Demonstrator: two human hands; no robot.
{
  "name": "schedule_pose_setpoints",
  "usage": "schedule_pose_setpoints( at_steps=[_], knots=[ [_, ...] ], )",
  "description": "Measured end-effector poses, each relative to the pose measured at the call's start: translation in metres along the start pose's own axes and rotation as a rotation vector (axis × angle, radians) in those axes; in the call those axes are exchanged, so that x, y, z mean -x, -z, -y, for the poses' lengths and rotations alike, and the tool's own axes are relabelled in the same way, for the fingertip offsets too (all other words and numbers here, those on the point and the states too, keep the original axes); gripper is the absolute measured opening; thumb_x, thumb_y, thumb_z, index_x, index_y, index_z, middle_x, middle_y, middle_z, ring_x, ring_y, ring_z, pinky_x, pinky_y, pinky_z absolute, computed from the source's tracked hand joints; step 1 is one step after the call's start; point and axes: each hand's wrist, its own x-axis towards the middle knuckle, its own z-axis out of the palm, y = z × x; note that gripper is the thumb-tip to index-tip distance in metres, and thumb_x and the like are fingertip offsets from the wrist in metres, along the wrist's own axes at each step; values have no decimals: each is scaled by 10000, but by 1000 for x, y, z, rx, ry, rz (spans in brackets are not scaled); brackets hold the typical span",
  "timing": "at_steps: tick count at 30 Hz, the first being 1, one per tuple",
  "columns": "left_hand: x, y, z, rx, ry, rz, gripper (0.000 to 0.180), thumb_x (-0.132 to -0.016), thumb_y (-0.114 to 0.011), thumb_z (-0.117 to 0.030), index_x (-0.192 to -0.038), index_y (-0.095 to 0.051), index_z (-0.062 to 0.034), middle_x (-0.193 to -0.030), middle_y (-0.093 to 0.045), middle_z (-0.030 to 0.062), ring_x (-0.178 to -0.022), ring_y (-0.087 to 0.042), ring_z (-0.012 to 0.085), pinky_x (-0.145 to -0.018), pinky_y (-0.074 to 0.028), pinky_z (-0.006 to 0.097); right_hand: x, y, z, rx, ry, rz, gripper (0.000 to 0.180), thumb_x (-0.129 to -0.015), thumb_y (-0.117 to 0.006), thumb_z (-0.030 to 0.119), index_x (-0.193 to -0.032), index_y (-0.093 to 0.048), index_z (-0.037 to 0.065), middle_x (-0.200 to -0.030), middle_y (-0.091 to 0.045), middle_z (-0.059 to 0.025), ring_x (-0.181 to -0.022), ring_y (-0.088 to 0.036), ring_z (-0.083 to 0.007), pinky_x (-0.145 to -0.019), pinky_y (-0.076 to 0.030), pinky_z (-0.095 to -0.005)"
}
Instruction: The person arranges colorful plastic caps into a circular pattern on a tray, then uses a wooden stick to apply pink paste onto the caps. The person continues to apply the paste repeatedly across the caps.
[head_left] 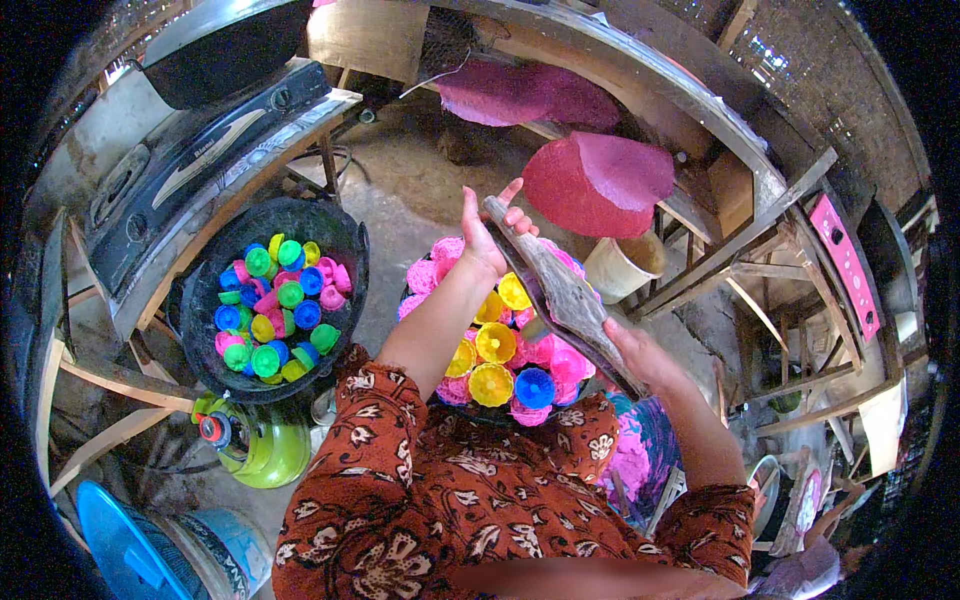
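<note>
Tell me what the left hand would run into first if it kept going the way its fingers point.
The left hand, gripping the top of the weathered grey wooden board, points up and away; next in that line seems to be the round magenta sheet on the wooden rack, though depth is unclear.

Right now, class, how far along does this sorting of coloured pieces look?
Done: a black basin on the left holds a mound of mixed coloured cup-shaped pieces. In hand: both hands, left and right, grip a worn grey board over a second pile of pink, yellow and blue pieces. Left: that second pile lies loose below the board.
</note>
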Motion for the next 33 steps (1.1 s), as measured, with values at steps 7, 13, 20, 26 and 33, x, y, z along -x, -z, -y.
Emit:
schedule_pose_setpoints(
  at_steps=[7,13,20,26,33],
  knots=[
    [-1,-1,17,69,30,-86,786,-807,-235,-740,-1087,-570,-86,-465,-323,-43,-472,-359,125,-618,-399,344,13,10,6,191,2,-102,624,-872,-436,558,-899,-638,-31,-690,-611,-105,-576,-568,-174,-541,-453,-308],
    [15,-3,20,73,73,-162,795,-804,-222,-747,-1048,-589,-85,-447,-303,-44,-451,-337,123,-569,-379,331,23,4,-6,288,24,-121,597,-891,-422,518,-931,-640,-36,-700,-622,-125,-606,-586,-178,-575,-470,-314],
    [11,-18,2,25,29,-190,782,-813,-220,-734,-1012,-598,-80,-433,-284,-48,-412,-301,114,-533,-354,311,13,-8,3,328,113,-185,573,-889,-428,494,-865,-634,-40,-605,-606,-109,-548,-605,-207,-542,-482,-344],
    [7,-17,21,60,42,-221,737,-809,-256,-725,-877,-616,-86,-402,-244,-53,-380,-274,113,-491,-340,312,26,0,5,469,120,-246,563,-896,-417,486,-826,-631,-29,-599,-603,-114,-546,-611,-206,-514,-472,-335],
    [24,-53,20,-136,39,-223,796,-788,-212,-760,-1045,-558,-91,-711,-521,74,-664,-496,219,-645,-408,381,36,11,-9,30,-8,-22,531,-932,-346,490,-853,-582,21,-615,-579,-78,-470,-553,-167,-444,-445,-294]
  ],
)
